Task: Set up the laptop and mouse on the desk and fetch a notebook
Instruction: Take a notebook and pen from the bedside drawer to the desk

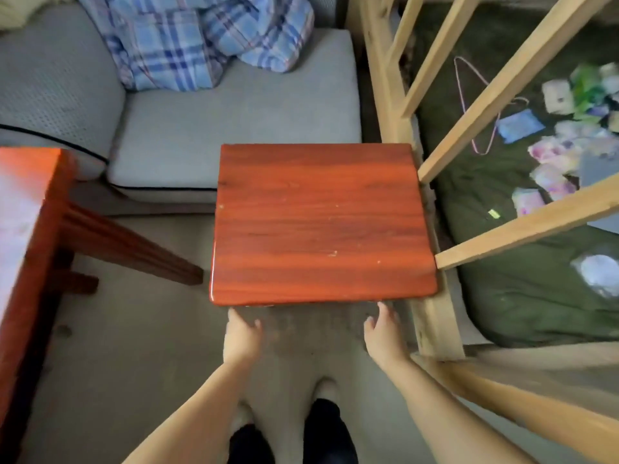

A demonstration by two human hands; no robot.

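Observation:
A small reddish-brown wooden desk [321, 222] with a glossy bare top stands in the middle of the head view. My left hand [242, 336] is just below its near edge at the left, fingers apart and pointing up under the rim. My right hand [383, 333] is below the near edge at the right, fingers apart, its fingertips close to the rim. Whether either hand touches the desk is hard to tell. No laptop, mouse or notebook is in view.
A grey sofa [207, 128] with a blue plaid cloth [201, 38] lies behind the desk. A larger red wooden table [26, 209] stands at the left. A pale wooden bed frame [432, 316] with a green mattress [522, 296] and scattered small items borders the right.

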